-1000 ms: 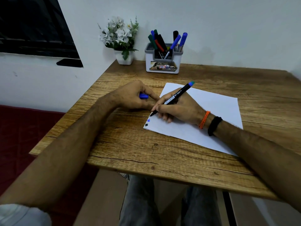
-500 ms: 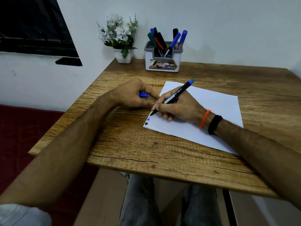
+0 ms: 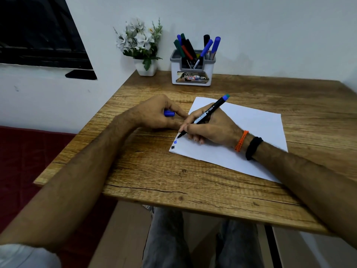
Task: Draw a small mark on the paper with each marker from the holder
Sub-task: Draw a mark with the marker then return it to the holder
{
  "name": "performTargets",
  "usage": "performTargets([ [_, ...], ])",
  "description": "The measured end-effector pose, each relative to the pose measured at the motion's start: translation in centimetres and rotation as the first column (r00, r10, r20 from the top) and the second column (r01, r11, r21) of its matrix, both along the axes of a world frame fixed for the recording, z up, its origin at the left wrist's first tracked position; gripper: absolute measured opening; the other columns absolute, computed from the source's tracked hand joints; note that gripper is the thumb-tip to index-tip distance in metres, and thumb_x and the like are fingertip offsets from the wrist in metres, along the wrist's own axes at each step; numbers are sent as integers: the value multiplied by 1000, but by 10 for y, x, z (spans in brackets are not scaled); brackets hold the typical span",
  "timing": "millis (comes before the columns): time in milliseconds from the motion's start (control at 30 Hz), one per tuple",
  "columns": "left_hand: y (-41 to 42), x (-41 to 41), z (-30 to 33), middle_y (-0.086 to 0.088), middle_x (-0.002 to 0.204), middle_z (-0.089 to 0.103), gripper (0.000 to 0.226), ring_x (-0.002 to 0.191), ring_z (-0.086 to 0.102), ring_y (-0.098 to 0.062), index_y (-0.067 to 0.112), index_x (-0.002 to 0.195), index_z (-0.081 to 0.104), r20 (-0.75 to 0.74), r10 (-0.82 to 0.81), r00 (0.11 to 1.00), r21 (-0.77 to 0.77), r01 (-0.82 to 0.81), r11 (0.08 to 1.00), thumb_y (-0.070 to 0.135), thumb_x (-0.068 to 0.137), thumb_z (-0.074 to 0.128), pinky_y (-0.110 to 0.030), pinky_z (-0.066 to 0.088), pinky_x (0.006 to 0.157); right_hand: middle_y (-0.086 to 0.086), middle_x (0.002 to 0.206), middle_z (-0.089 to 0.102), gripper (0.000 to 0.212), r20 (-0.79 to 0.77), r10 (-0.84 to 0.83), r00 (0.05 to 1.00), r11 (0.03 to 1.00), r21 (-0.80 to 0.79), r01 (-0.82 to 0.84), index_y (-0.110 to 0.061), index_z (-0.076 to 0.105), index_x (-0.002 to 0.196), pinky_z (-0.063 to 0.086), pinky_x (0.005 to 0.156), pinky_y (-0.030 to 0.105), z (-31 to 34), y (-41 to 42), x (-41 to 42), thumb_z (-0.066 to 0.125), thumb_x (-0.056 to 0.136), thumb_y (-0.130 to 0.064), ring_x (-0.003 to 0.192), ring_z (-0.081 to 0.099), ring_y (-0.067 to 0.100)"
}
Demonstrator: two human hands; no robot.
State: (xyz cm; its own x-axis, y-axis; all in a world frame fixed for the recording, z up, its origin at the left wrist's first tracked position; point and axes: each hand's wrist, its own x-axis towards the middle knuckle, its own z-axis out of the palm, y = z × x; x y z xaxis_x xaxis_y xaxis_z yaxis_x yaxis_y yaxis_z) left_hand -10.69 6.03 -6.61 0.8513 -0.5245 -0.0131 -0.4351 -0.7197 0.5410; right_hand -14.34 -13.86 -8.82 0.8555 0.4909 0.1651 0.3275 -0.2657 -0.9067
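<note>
A white sheet of paper lies on the wooden table. My right hand grips a black marker with a blue end, its tip down at the paper's near left corner. Just below the tip sit a blue mark and a black mark. My left hand rests on the table beside the paper and holds the blue cap. The white and grey marker holder stands at the back with several markers in it.
A white pot of white flowers stands left of the holder against the wall. The table's left edge drops to a dark red surface. My legs show under the near table edge.
The marker tip has crept slightly up the paper's left edge, away from the blue mark. My left hand stays put with the cap.
</note>
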Motion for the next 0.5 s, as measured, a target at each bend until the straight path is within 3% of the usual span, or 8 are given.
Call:
performTargets([
  [500,-1,-1,3,21,107,65,31,99,56,2,41,108,68,-14,-3,1000,4,3,1000,28,80,76,-38,44,101,3,60,68,11,-1,-6,1000,1000,-10,6,4,75,88,49,46,19,0,1,1,64,87,1,48,60,10],
])
